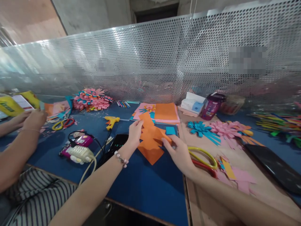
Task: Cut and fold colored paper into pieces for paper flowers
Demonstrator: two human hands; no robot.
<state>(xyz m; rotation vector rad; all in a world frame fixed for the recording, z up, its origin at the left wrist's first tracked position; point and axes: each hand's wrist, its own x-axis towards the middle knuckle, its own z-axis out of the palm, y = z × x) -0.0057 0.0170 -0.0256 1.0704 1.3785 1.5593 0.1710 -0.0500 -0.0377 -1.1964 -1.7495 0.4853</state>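
Observation:
An orange paper cut-out (pixel 150 153), with notched edges and a pointed lower end, is held up over the blue table. My left hand (pixel 134 134) pinches its upper left edge between thumb and fingers. On the other side, my right hand (pixel 180 153) is closed on the right part of the same paper, which looks bent or folded there. A small blue paper square (pixel 171 130) lies just behind my right hand. Beside my right wrist are the yellow and red loop handles (pixel 213 163), partly hidden by that hand. Behind the cut-out is a stack of coloured paper (pixel 166 110).
A yellow glue gun (pixel 111 121), a black phone (pixel 119 141) and a power strip with cables (pixel 81 153) lie left. Paper flowers (pixel 199 129), a purple cup (pixel 213 106) and another dark phone (pixel 272 166) are right. A co-worker's arm (pixel 25 138) is far left. Perforated metal panels stand behind.

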